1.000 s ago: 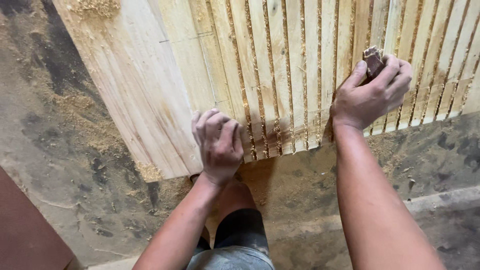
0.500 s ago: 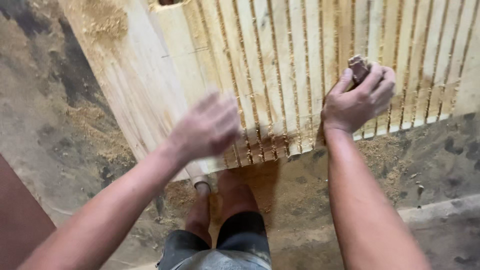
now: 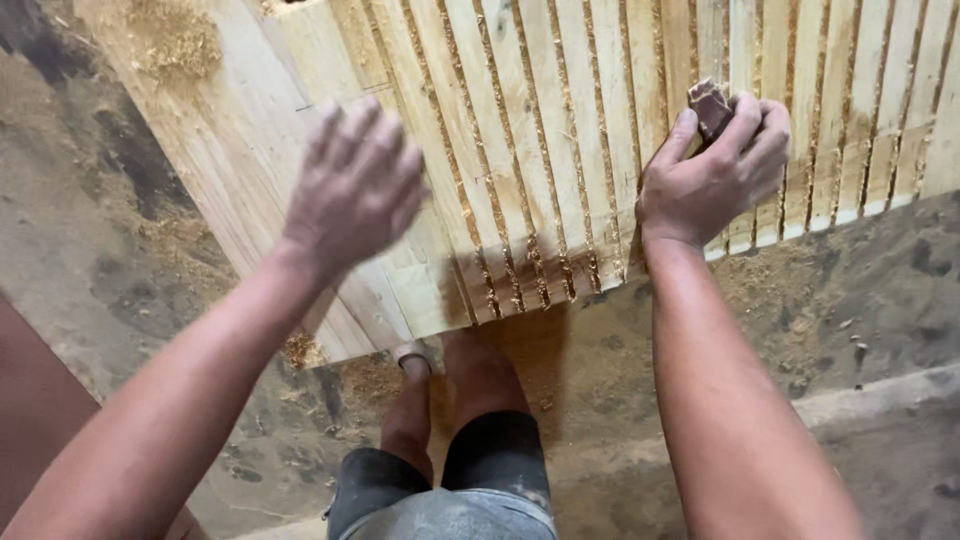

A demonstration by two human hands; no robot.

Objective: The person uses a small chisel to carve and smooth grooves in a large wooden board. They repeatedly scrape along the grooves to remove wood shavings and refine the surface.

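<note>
A pale wooden panel [image 3: 560, 130] cut into several narrow slats lies in front of me, its near edge over my legs. My right hand [image 3: 715, 175] rests on the slats near that edge, fingers closed around a small dark brown block [image 3: 708, 105] that sticks up above my thumb. My left hand [image 3: 352, 190] hovers blurred above the uncut left part of the panel, fingers spread and holding nothing.
Sawdust [image 3: 180, 40] is piled on the panel's far left corner and scattered on the dirty concrete floor [image 3: 880, 290]. My bare legs [image 3: 450, 400] and dark shorts show below the panel. A reddish-brown surface [image 3: 30, 420] fills the lower left.
My left hand has lifted off the panel's near edge and swung up and left, opening its fingers. My right hand with the block has stayed on the slats.
</note>
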